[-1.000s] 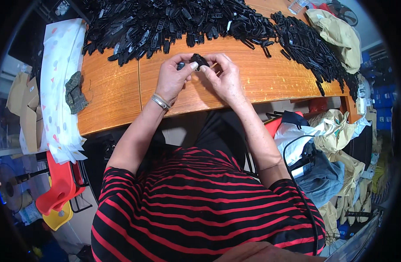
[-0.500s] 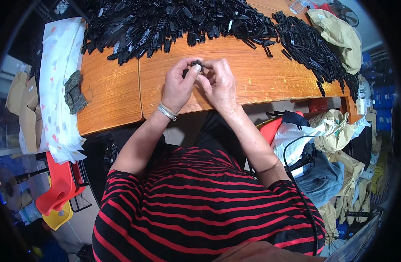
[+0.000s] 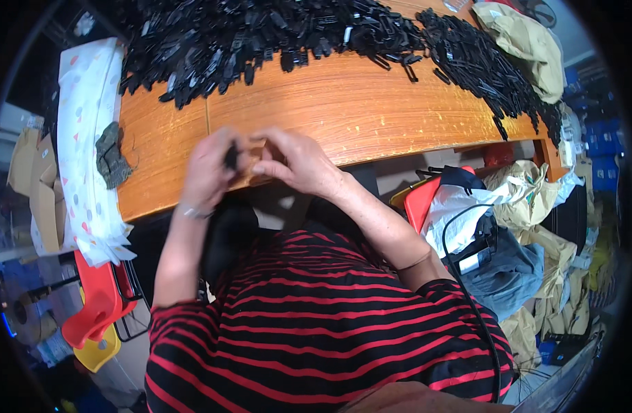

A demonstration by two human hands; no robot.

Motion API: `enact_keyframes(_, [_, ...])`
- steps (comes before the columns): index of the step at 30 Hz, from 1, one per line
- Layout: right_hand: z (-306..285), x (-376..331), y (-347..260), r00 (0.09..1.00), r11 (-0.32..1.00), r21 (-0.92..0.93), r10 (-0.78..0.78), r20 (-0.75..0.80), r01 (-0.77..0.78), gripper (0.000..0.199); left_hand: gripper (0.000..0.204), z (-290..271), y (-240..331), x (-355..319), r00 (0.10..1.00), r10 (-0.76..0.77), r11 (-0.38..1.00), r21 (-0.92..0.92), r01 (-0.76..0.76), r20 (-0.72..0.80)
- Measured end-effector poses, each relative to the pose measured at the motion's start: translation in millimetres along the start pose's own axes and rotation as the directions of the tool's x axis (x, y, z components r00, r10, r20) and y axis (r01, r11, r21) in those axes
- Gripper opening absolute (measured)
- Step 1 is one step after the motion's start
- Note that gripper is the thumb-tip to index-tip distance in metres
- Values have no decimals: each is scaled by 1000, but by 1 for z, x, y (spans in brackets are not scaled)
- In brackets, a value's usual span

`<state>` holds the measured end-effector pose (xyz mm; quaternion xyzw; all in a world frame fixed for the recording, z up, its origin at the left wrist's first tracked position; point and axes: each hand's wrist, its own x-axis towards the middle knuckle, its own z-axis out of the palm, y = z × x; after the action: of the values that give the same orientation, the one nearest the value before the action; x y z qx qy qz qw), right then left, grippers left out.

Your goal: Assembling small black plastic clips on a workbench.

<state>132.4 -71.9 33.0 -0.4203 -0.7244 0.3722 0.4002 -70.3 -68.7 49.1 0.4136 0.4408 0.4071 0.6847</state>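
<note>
A small black plastic part (image 3: 231,157) is held in the fingers of my left hand (image 3: 207,168), which is closed and smeared by motion near the front edge of the table. My right hand (image 3: 296,160) is just to the right of it, thumb and forefinger apart, with nothing visible between them. Beyond both hands, a large heap of black plastic parts (image 3: 261,34) covers the far side of the wooden table (image 3: 316,93). Which kind of part I hold cannot be made out.
A second pile of long black pieces (image 3: 477,65) lies at the far right, beside a tan bag (image 3: 522,45). On the left are a dark cloth (image 3: 111,157) and white patterned sheeting (image 3: 82,131). Red chairs (image 3: 95,303) and filled bags (image 3: 529,189) stand below table height.
Both hands have moved left and nearer to me, and have drawn apart. The black part, earlier between both hands, is now in my left hand alone. The view has shifted slightly.
</note>
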Motion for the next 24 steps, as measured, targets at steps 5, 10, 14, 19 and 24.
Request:
enact_keyframes(5, [-66, 8, 51, 980, 983, -127, 110, -164, -131, 35, 27, -101, 33, -98, 989, 54, 428, 898, 102, -138])
enact_keyframes(10, [-145, 38, 93, 867, 605, -689, 6, -498, -399, 28, 14, -107, 48, -114, 924, 356, 212, 975, 63, -137])
enact_keyframes(14, [-163, 63, 109, 855, 493, -720, 103, -509, -488, 26, 15, -51, 46, -23, 885, 457, 312, 948, -65, -90])
enact_keyframes(19, [-169, 73, 125, 902, 420, -804, 104, -418, -421, 20, 21, 22, 22, 103, 797, 577, 140, 939, -313, 180])
enact_keyframes(24, [-145, 59, 92, 947, 688, -652, 209, -242, -318, 29, 20, 56, 14, 165, 814, 557, 60, 969, -239, 166])
